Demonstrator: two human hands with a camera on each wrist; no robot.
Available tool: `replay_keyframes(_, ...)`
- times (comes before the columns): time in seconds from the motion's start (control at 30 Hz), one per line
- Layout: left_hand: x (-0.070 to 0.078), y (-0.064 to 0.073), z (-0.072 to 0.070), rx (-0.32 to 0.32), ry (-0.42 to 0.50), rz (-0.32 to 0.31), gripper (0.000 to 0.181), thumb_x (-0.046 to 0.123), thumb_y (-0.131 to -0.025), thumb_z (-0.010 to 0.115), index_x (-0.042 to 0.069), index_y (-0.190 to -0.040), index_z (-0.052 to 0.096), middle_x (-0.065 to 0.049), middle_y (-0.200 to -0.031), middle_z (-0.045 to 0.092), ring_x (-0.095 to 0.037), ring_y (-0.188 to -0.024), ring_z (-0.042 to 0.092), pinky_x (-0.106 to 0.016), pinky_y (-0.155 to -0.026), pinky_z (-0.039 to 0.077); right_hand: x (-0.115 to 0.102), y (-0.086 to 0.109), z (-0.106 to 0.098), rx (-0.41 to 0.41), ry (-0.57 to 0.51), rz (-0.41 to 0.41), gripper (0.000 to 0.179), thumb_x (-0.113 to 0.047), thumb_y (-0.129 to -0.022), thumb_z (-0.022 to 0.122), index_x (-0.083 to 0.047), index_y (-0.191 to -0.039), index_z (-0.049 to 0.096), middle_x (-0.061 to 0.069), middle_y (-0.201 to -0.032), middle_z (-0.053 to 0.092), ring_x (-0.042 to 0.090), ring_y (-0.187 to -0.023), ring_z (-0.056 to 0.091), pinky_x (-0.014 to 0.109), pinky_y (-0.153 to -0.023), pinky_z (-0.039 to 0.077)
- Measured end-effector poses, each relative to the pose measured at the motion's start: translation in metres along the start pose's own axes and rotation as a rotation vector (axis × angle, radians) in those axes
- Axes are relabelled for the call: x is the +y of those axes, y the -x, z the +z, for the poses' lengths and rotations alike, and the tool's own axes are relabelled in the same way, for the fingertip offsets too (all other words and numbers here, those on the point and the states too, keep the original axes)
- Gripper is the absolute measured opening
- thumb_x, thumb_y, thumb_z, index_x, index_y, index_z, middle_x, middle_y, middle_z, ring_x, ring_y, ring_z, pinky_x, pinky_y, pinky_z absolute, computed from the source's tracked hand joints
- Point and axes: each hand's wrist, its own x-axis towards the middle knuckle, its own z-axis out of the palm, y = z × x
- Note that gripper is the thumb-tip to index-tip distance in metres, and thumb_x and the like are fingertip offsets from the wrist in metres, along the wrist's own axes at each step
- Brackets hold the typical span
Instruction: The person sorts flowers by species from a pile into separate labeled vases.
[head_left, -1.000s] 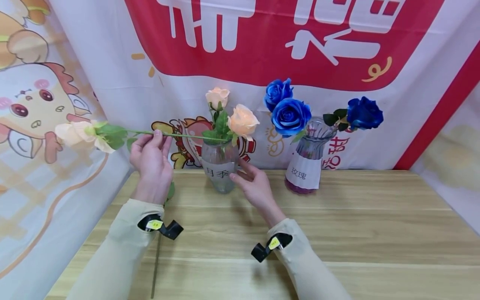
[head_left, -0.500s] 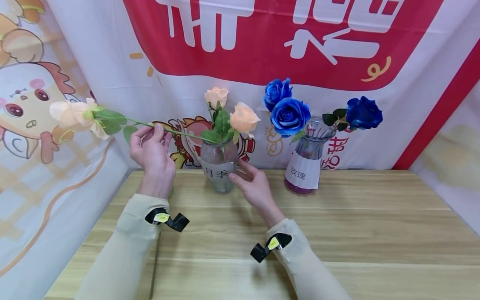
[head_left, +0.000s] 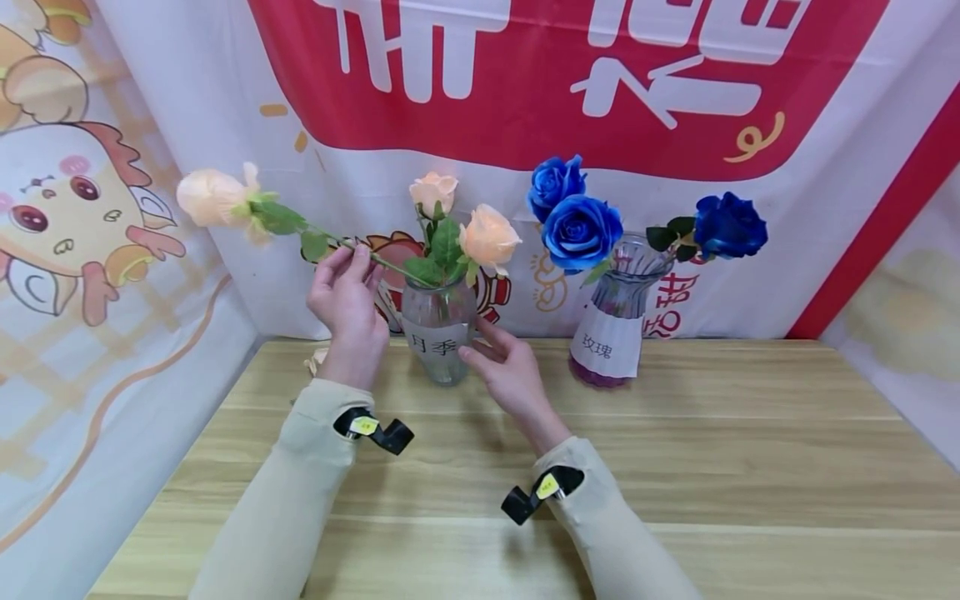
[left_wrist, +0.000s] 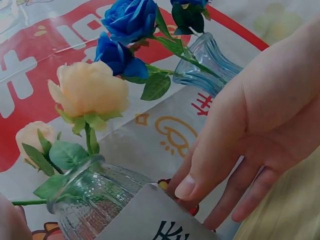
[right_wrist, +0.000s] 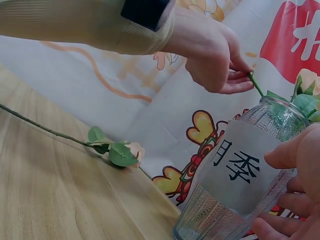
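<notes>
In the head view my left hand (head_left: 348, 312) pinches the green stem of a peach rose (head_left: 216, 197), its bloom tilted out to the left. The stem's lower end reaches into the mouth of a clear glass vase (head_left: 431, 308) with a white paper label. Two more peach roses (head_left: 487, 236) stand in this vase. My right hand (head_left: 513, 379) holds the vase from the right, thumb on the label (right_wrist: 240, 167) and fingers round the side, as the right wrist view shows. The stem inside the vase is mostly hidden.
To the right, a second labelled glass vase (head_left: 607, 333) with a purple base holds blue roses (head_left: 582, 235). Another rose lies on the wooden table (right_wrist: 55, 185) at the left, its leaves (right_wrist: 122, 155) near the back edge. A printed cloth (head_left: 360, 200) hangs behind.
My left hand has moved right and slightly up, bringing the peach rose closer to the vase and tilting its bloom end higher. My right hand stays on the vase.
</notes>
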Motion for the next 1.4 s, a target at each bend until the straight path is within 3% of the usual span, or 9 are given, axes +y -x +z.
replay_keyframes(0.1,-0.007,0.000,0.002,-0.015,-0.042,0.018,0.021,-0.003,-0.092,0.079,0.000,-0.112,0.076,-0.005,-0.099,0.076,-0.015,-0.084,0.073,-0.028,-0.085,0.065,0.000,0.001,0.000,-0.001,0.007,-0.002,0.065,-0.021,-0.099,0.075,-0.014,-0.159,0.049,0.009,-0.163,0.052,0.031,-0.144,0.058,0.049,-0.117,0.051)
replay_keyframes(0.23,-0.017,0.000,0.005,-0.042,-0.108,0.032,0.027,0.000,-0.090,0.082,-0.005,-0.117,0.076,0.000,-0.086,0.076,-0.012,-0.071,0.070,-0.023,-0.071,0.061,-0.001,0.002,-0.001,-0.006,0.015,0.001,0.065,-0.022,-0.100,0.074,-0.016,-0.159,0.048,0.007,-0.164,0.051,0.030,-0.144,0.059,0.048,-0.117,0.051)
replay_keyframes(0.33,-0.024,0.002,0.005,-0.049,-0.169,0.007,0.027,0.003,-0.091,0.082,-0.003,-0.117,0.077,0.002,-0.090,0.075,-0.010,-0.071,0.067,-0.021,-0.069,0.058,-0.001,0.003,-0.001,-0.009,0.013,0.006,0.065,-0.022,-0.100,0.074,-0.017,-0.159,0.048,0.007,-0.164,0.050,0.030,-0.144,0.059,0.047,-0.117,0.051)
replay_keyframes(0.47,-0.029,0.006,0.007,-0.043,-0.229,-0.059,0.026,0.004,-0.091,0.083,0.003,-0.116,0.080,-0.004,-0.123,0.075,-0.010,-0.104,0.071,-0.019,-0.088,0.060,-0.002,0.003,-0.001,-0.011,0.011,0.011,0.064,-0.021,-0.100,0.074,-0.017,-0.159,0.049,0.007,-0.164,0.051,0.029,-0.144,0.059,0.047,-0.117,0.051)
replay_keyframes(0.57,-0.031,0.007,0.008,-0.032,-0.228,-0.086,0.030,0.003,-0.091,0.083,0.002,-0.121,0.079,-0.008,-0.149,0.065,-0.011,-0.136,0.061,-0.018,-0.106,0.055,-0.003,0.003,-0.001,-0.014,0.009,0.015,0.064,-0.021,-0.100,0.074,-0.018,-0.159,0.049,0.006,-0.164,0.051,0.028,-0.144,0.059,0.046,-0.118,0.051)
replay_keyframes(0.67,-0.032,0.009,0.007,-0.014,-0.200,-0.090,0.034,0.003,-0.090,0.083,0.001,-0.124,0.077,-0.009,-0.157,0.059,-0.011,-0.147,0.054,-0.017,-0.112,0.050,-0.004,0.003,0.000,-0.020,0.004,0.012,0.064,-0.022,-0.101,0.074,-0.017,-0.159,0.049,0.007,-0.164,0.050,0.029,-0.145,0.058,0.047,-0.118,0.050)
replay_keyframes(1.03,-0.035,0.011,0.004,0.009,-0.169,-0.075,0.031,0.007,-0.089,0.086,0.004,-0.119,0.080,-0.005,-0.144,0.070,-0.009,-0.133,0.064,-0.022,-0.107,0.056,-0.001,0.003,-0.001,-0.022,-0.010,-0.001,0.064,-0.020,-0.100,0.074,-0.015,-0.159,0.049,0.009,-0.164,0.050,0.032,-0.145,0.057,0.048,-0.118,0.050)
replay_keyframes(1.2,-0.034,0.011,0.007,0.006,-0.246,-0.050,0.025,0.012,-0.089,0.087,0.007,-0.114,0.083,-0.006,-0.133,0.073,-0.014,-0.122,0.066,-0.024,-0.101,0.056,-0.002,0.004,-0.001,-0.020,-0.018,-0.005,0.064,-0.020,-0.100,0.074,-0.014,-0.159,0.049,0.009,-0.164,0.050,0.035,-0.146,0.056,0.049,-0.118,0.049)
replay_keyframes(1.4,-0.033,0.013,0.004,-0.015,-0.392,-0.092,0.025,0.012,-0.087,0.088,0.009,-0.112,0.083,-0.004,-0.131,0.075,-0.010,-0.120,0.066,-0.021,-0.095,0.057,-0.001,0.003,-0.001,-0.021,-0.017,0.011,0.064,-0.020,-0.100,0.074,-0.016,-0.159,0.049,0.008,-0.165,0.050,0.034,-0.146,0.056,0.050,-0.119,0.049)
